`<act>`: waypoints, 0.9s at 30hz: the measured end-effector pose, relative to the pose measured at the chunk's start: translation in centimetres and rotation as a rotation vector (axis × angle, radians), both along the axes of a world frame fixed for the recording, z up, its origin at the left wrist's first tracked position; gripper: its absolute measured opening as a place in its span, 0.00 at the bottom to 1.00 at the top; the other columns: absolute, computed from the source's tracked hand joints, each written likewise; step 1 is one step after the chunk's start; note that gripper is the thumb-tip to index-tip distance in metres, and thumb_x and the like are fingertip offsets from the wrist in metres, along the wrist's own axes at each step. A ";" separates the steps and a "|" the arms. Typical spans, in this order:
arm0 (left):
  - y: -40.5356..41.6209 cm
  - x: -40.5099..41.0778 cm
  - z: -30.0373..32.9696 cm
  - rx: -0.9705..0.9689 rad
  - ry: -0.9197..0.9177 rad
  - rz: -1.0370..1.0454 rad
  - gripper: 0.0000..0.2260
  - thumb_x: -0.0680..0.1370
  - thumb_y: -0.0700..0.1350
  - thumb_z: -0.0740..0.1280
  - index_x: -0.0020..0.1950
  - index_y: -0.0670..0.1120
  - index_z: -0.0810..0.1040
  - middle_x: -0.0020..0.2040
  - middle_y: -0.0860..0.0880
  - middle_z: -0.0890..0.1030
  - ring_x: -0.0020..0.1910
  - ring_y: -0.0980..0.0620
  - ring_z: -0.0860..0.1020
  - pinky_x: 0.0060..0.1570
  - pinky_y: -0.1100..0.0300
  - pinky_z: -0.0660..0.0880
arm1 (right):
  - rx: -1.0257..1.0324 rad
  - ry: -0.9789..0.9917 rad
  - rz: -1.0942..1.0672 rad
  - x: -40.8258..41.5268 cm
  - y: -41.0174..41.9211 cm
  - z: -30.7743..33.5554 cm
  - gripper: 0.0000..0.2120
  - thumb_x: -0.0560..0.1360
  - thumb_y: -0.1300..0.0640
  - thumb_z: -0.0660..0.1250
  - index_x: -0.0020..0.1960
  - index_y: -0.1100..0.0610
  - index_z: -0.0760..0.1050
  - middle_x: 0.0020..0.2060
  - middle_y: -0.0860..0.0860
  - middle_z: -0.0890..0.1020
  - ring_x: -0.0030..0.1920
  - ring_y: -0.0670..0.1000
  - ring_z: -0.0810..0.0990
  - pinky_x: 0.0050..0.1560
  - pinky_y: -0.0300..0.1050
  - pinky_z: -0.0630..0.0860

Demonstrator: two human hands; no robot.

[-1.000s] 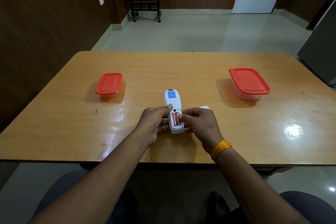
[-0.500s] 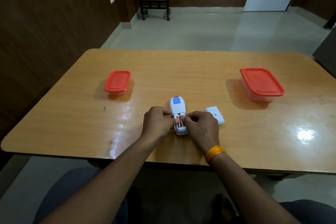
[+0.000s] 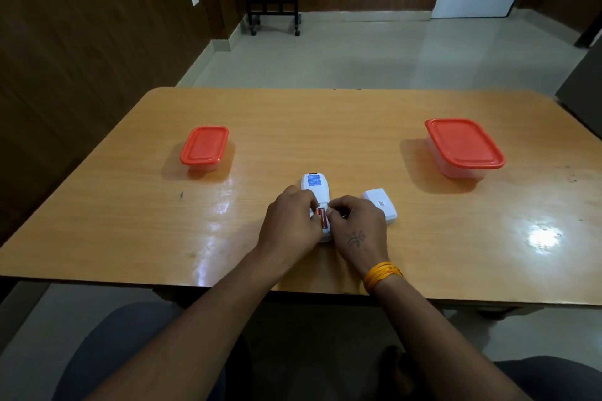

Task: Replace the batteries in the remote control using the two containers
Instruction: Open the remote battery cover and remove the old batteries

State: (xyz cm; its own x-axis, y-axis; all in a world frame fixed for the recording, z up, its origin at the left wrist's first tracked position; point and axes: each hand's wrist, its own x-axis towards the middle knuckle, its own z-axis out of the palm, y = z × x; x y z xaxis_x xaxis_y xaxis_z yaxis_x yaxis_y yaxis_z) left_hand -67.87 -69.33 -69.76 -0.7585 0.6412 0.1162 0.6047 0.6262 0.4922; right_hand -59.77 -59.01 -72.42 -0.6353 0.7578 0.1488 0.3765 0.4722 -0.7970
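Remote (image 3: 314,187) lay face down near the bench (image 3: 325,127) front edge, battery bay open, one orange cell (image 3: 320,219) showing in it. Cover (image 3: 380,206) lay just right of the right hand. Small box (image 3: 204,148) sat well off to the left, large box (image 3: 464,146) well off to the right, both with red lids on.

Left hand (image 3: 290,225) curled against the remote's left side, fingertips at the bay; grip looked closed on the remote body. Right hand (image 3: 355,221) curled at the right edge, fingers bent in toward the cell. Whether it actually pinched the cell or only touched it, could not tell.

Risks, as judged:
- Cell could spring out and roll off the near edge if pried from one end; the remote sat close to that edge.
- Remote could skid on the glossy top if the left hand's hold slackened.
- Both boxes lidded, so a freed cell had nowhere to go until one hand let go to open a box.

Hidden: second cell slot behind the fingers; box contents not readable; blue label text too small.
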 end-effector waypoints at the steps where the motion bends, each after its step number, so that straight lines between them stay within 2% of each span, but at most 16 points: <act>1: 0.1 -0.1 0.1 -0.018 0.010 -0.013 0.08 0.78 0.45 0.69 0.55 0.44 0.83 0.54 0.44 0.80 0.53 0.42 0.80 0.45 0.58 0.69 | -0.008 -0.004 -0.007 0.0 0.1 0.0 0.07 0.77 0.59 0.71 0.51 0.57 0.88 0.44 0.53 0.89 0.46 0.52 0.85 0.52 0.43 0.79; 4: 0.2 -0.1 0.4 -0.074 0.024 -0.053 0.10 0.79 0.47 0.68 0.55 0.43 0.81 0.55 0.44 0.78 0.53 0.41 0.80 0.46 0.55 0.73 | -0.024 -0.010 -0.023 -0.1 0.1 0.1 0.07 0.77 0.59 0.72 0.51 0.57 0.88 0.44 0.52 0.89 0.45 0.49 0.83 0.50 0.38 0.72; 6: 0.4 0.0 0.8 -0.108 0.026 -0.075 0.10 0.80 0.47 0.66 0.56 0.42 0.80 0.57 0.42 0.76 0.52 0.40 0.80 0.48 0.53 0.76 | -0.034 -0.009 -0.025 -0.1 0.2 0.1 0.07 0.77 0.59 0.72 0.51 0.57 0.88 0.45 0.52 0.89 0.45 0.49 0.83 0.50 0.38 0.74; 9: 0.9 0.3 1.3 -0.166 0.023 -0.098 0.09 0.81 0.46 0.64 0.54 0.41 0.77 0.59 0.40 0.74 0.49 0.40 0.78 0.44 0.53 0.71 | -0.045 -0.013 -0.015 -0.2 0.4 -0.1 0.07 0.76 0.59 0.73 0.50 0.56 0.89 0.44 0.51 0.90 0.47 0.50 0.85 0.50 0.40 0.76; 12: 1.3 0.3 1.7 -0.199 0.019 -0.095 0.06 0.81 0.45 0.64 0.48 0.44 0.72 0.62 0.40 0.73 0.43 0.42 0.72 0.42 0.55 0.67 | -0.058 -0.024 0.004 -0.3 0.6 -0.1 0.07 0.76 0.59 0.73 0.51 0.56 0.89 0.45 0.51 0.90 0.47 0.50 0.86 0.48 0.39 0.74; 14: 1.6 0.2 1.7 -0.204 0.025 -0.082 0.06 0.81 0.44 0.65 0.46 0.44 0.71 0.59 0.41 0.73 0.41 0.42 0.71 0.41 0.55 0.66 | -0.057 -0.029 0.014 -0.3 0.6 -0.1 0.07 0.76 0.59 0.73 0.51 0.56 0.89 0.45 0.51 0.90 0.48 0.51 0.86 0.49 0.39 0.73; 17: 1.7 -0.4 1.6 -0.118 -0.005 -0.060 0.05 0.76 0.42 0.69 0.47 0.40 0.78 0.51 0.45 0.73 0.45 0.41 0.76 0.41 0.56 0.67 | -0.054 -0.030 0.007 -0.3 0.6 0.0 0.08 0.77 0.59 0.73 0.53 0.56 0.89 0.46 0.51 0.90 0.49 0.50 0.86 0.49 0.38 0.74; 21: 1.2 -1.0 1.8 0.002 -0.049 -0.017 0.04 0.71 0.38 0.68 0.45 0.42 0.79 0.46 0.45 0.81 0.46 0.42 0.78 0.40 0.55 0.68 | -0.045 -0.036 0.010 -0.3 0.8 0.0 0.09 0.77 0.58 0.73 0.54 0.57 0.89 0.48 0.52 0.90 0.50 0.50 0.85 0.49 0.37 0.71; 24: 0.9 -0.8 1.7 0.033 -0.042 -0.017 0.04 0.71 0.41 0.69 0.45 0.44 0.79 0.43 0.47 0.83 0.44 0.43 0.80 0.42 0.53 0.76 | -0.050 -0.041 0.015 -0.4 0.8 0.1 0.09 0.77 0.58 0.72 0.54 0.57 0.89 0.49 0.52 0.90 0.50 0.51 0.86 0.51 0.38 0.74; 27: 0.8 -0.4 1.2 0.058 -0.042 -0.003 0.04 0.72 0.46 0.71 0.44 0.48 0.79 0.43 0.51 0.84 0.44 0.45 0.81 0.44 0.52 0.79 | -0.045 -0.040 0.030 -0.2 0.8 0.2 0.09 0.77 0.59 0.72 0.54 0.56 0.89 0.48 0.52 0.90 0.46 0.47 0.83 0.50 0.38 0.74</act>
